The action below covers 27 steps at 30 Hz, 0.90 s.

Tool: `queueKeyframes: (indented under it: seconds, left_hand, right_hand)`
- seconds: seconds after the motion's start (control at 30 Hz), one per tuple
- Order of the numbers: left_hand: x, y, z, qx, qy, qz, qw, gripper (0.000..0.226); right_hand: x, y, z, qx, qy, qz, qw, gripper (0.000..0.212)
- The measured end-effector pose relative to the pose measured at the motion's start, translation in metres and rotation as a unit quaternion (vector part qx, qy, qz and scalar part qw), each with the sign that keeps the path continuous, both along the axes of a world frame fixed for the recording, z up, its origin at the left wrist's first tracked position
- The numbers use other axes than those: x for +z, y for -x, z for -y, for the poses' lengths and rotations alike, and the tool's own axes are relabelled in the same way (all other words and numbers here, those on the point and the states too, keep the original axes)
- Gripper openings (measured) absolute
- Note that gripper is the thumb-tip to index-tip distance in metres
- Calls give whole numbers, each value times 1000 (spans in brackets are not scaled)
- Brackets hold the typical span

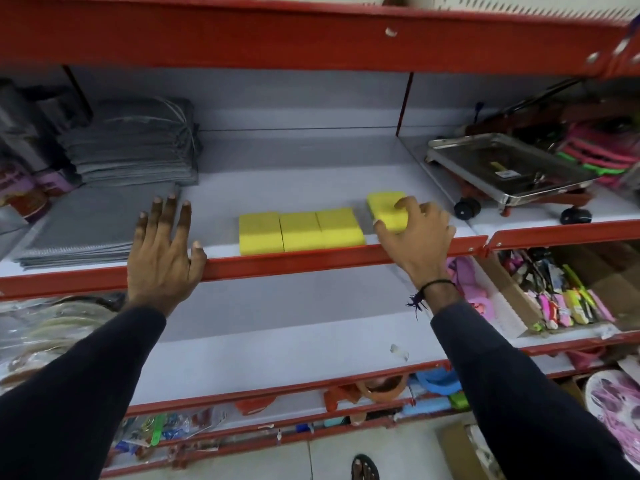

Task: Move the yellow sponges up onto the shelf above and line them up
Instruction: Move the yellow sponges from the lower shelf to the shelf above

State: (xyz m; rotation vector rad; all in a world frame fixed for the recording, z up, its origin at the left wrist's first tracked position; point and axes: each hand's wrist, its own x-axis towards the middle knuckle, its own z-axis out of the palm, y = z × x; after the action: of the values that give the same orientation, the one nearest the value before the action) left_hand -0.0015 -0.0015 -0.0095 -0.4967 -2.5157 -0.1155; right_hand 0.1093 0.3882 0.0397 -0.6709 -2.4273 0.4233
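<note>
A red metal shelving unit with pale grey boards [311, 174] fills the view, its upper board carrying the task's things and the board below [277, 344] lying bare in the middle. At 9 o'clock on the upper board sits a tall stack of folded grey cloths [135, 143], with a flatter pile of grey mats [90, 226] just in front of it. At 3 o'clock stands a shiny steel tray on a red wheeled frame [512, 171].

Both arms reach up in dark long sleeves [512, 375]. The left hand [162, 251] lies flat and spread over the red front lip of the shelf, at about 8 o'clock from the sponges, its grip wide open and holding nothing.

Three yellow rectangular sponges [301, 230] stand side by side, touching, in a row along the front edge at the centre of the upper board. A fourth yellow sponge [386, 207] sits just beside the row at its 2 o'clock, set slightly further back with a small gap. The right hand [415, 237] has its grip closed around this fourth sponge, thumb on the near left side and fingers curled over the top right. A thin black wrist thread [433, 287] circles the right wrist.
</note>
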Motion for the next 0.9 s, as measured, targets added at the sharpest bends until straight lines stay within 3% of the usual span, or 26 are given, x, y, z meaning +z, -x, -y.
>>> queueKeyframes:
  seconds: [0.07,0.2,0.3,0.4,0.5,0.57,0.67,0.9]
  left_hand:
    - [1,1,1,-1,3,11,1000,77]
    - [3,2,3,8,19,45,999,78]
    - [14,0,3,-5,15,86,996,78]
    - [35,1,-12,-58,-35,122,990,74]
    - [70,4,-45,-84,-98,227,965,65]
    - [82,8,-64,-88,-66,294,949,57]
    - [84,10,-80,-92,-6,385,918,64]
    - [92,10,-80,-89,-9,413,906,57]
  right_hand:
    - [-2,-2,-6,-7,4,65,998,50]
    - [10,-9,-8,16,25,-4,1000,36]
    - [23,0,3,129,34,-12,991,31]
    - [41,18,32,260,14,45,964,29]
    - [56,43,59,321,-56,138,935,37]
    - [60,58,69,330,-90,225,912,47]
    - [52,72,70,324,-107,327,881,55]
    - [48,70,63,332,-96,345,873,53]
